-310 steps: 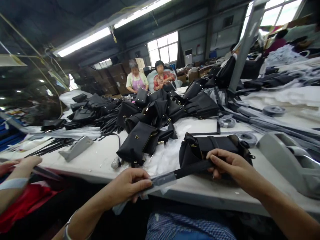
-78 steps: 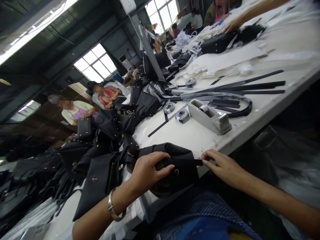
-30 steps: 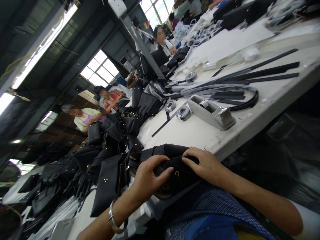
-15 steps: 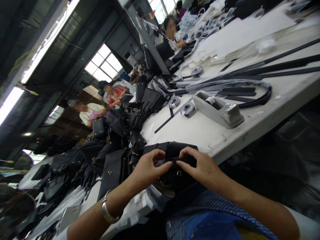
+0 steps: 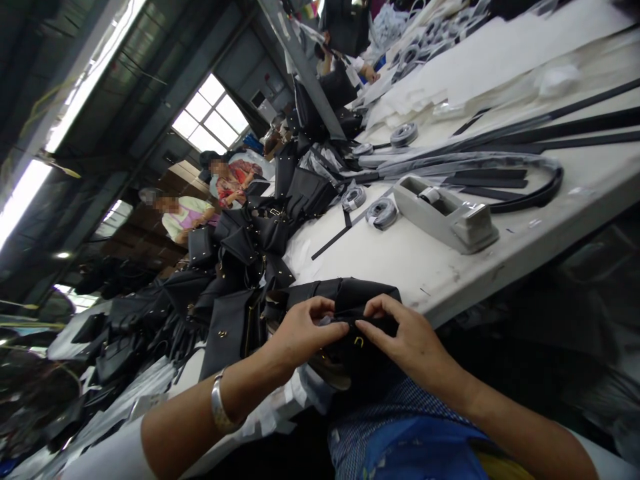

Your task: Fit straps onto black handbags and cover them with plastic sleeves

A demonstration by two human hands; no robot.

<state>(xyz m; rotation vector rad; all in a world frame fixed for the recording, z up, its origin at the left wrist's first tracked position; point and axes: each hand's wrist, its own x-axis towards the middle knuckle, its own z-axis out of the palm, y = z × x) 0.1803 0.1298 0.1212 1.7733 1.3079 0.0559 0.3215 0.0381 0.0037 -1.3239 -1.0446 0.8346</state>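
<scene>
- We see the nearest bag (image 5: 367, 288) as smooth black leather or imitation leather, matt with a faint sheen.
- On it we find a shiny gold-coloured metal loop (image 5: 359, 342).
- We read the bracelet (image 5: 217, 401) as polished silvery metal.
- We take the tape dispenser (image 5: 450, 220) for hard grey plastic, dull and smooth.
- Around the curved strap (image 5: 547, 193) we notice glossy, wrinkled clear plastic; the 2 coils (image 5: 382, 213) near the dispenser look similarly wrapped.
- We find the tabletop (image 5: 417, 277) pale, smooth and scuffed.
- Below, we see checked woven cloth (image 5: 350, 420) and a creased blue apron (image 5: 415, 450), apparently fabric.
</scene>
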